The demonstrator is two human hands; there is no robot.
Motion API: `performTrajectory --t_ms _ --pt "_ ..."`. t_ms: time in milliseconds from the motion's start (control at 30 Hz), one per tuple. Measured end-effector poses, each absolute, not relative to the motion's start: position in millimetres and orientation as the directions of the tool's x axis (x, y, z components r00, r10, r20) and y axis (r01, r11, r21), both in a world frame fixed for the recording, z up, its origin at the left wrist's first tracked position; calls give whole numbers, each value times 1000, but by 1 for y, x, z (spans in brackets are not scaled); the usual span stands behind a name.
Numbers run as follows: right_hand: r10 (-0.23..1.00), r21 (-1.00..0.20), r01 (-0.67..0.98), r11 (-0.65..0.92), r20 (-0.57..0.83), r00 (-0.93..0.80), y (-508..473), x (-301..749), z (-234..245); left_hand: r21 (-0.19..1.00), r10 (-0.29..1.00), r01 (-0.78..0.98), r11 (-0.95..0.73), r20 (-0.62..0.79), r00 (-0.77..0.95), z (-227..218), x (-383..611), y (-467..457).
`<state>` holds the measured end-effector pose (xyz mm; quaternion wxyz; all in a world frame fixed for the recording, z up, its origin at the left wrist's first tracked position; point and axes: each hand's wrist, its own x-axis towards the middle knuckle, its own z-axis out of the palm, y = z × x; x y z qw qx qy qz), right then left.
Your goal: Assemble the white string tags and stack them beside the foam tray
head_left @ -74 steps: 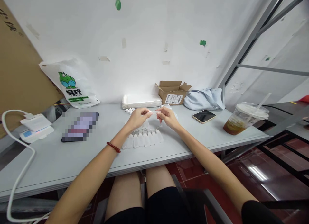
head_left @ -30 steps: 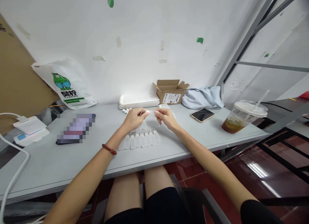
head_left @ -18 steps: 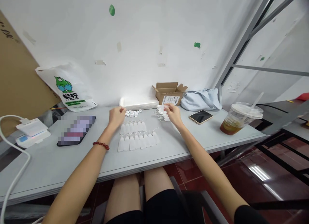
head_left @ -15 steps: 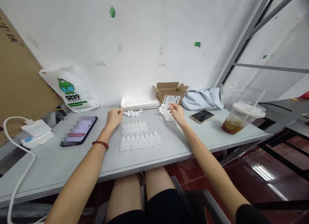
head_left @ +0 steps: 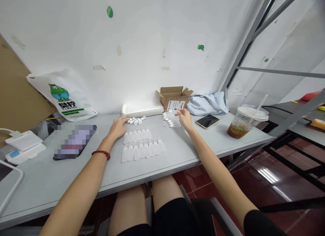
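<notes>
Two rows of small white tags with strings lie on the grey table in front of me. My left hand reaches to a cluster of tiny white pieces behind the rows, its fingertips touching the nearest ones. My right hand is at a loose pile of white tags farther right, fingers pinched on one of them. A red bead bracelet circles my left wrist.
A stack of white trays and an open cardboard box stand at the back. Right of them are a blue cloth, a phone and an iced drink cup with straw. At left sit a dark device and a printed bag.
My hands, which were together above the rows working on one tag, have parted. The left went back-left to the tiny pieces, the right back-right to the tag pile. A second row of tags now shows.
</notes>
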<state>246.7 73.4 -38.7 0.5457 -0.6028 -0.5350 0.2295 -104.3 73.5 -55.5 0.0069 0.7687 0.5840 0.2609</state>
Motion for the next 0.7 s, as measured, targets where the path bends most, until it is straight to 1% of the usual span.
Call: performTrajectory --t_ms 133,267,367,500,600,700 --pt "908 -889 428 162 304 288 76 250 -40 306 904 901 -309 390 177 -57 -105 76" --pt "926 -869 443 221 329 183 78 248 -41 301 917 916 -266 373 144 -55 -104 75" --pt "922 -826 516 226 352 159 78 246 -44 290 928 931 -220 356 109 -53 -103 74" --pt "925 -791 586 179 337 173 79 247 -47 273 934 942 -193 346 91 -51 -101 72" --pt "925 -788 602 132 317 212 79 248 -47 297 939 938 -179 337 73 -49 -101 71" --pt "912 -778 627 43 287 294 75 246 -43 334 947 932 -141 319 29 -48 -102 70"
